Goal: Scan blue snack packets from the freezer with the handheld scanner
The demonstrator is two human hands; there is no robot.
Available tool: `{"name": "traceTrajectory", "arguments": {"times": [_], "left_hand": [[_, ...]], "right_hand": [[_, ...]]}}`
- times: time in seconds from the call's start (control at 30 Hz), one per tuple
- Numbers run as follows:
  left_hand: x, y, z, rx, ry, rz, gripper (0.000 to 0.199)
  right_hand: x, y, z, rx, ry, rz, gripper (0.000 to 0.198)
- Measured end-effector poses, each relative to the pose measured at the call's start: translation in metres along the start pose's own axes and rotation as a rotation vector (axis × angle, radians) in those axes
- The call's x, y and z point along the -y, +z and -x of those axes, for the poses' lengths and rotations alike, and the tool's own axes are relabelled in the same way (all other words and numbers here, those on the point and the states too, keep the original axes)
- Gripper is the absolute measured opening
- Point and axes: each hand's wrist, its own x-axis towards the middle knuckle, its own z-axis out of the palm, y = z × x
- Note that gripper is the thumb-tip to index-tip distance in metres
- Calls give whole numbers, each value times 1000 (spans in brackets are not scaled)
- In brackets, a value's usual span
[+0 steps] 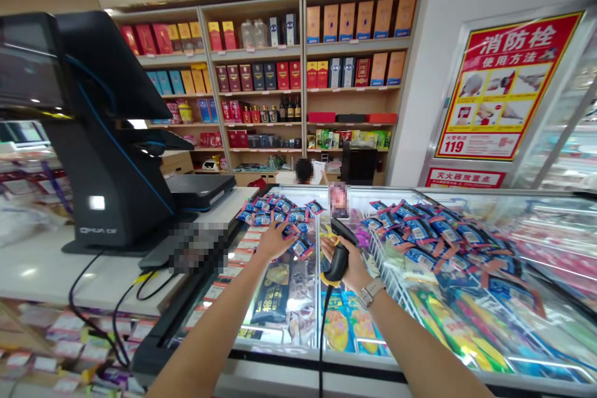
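Note:
My left hand (271,241) reaches to the near edge of a pile of small blue snack packets (265,206) with pink ends. Its fingers are closed on one blue snack packet (290,232) there. In my right hand (358,266) is a black and yellow barcode scanner (339,260), its head raised and its cable hanging down towards me. Both hands are above the glass top of a chest freezer (261,348). To the right, a larger heap of the same packets (429,230) lies on the freezer.
A black point-of-sale terminal (107,199) and a flat scale (200,189) stand on the white counter (37,267) at left, with loose cables. Beyond the freezer, a person (305,171) is low before shelves of boxed bottles (261,74). A red sign (508,87) hangs at right.

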Motion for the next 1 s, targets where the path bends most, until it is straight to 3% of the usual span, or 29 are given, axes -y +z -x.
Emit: {"name": "traceTrajectory", "arguments": {"times": [0.1,0.3,0.43,0.63,0.73,0.9,1.0], "left_hand": [[-11,4,-5,-72,-52,50,48],[2,-7,-16,-270,-142,403,22],[2,-16,-19,-338,-232,570,20],[-26,-20,-20,-504,-168,853,23],[-51,-9,-17,-406,-90,1078,31],[-94,37,-5,28,-48,1226,45],[-112,68,3,-16,-78,1297,51]], "right_hand": [[2,-1,2,0,7,3,11],[2,-1,-1,0,50,-43,9],[3,0,0,-4,72,-72,8],[5,1,-2,-20,102,-114,9],[11,0,-6,-76,28,-99,10],[36,-10,-10,-151,-198,19,26],[46,-17,-11,-149,-211,90,36]]}}
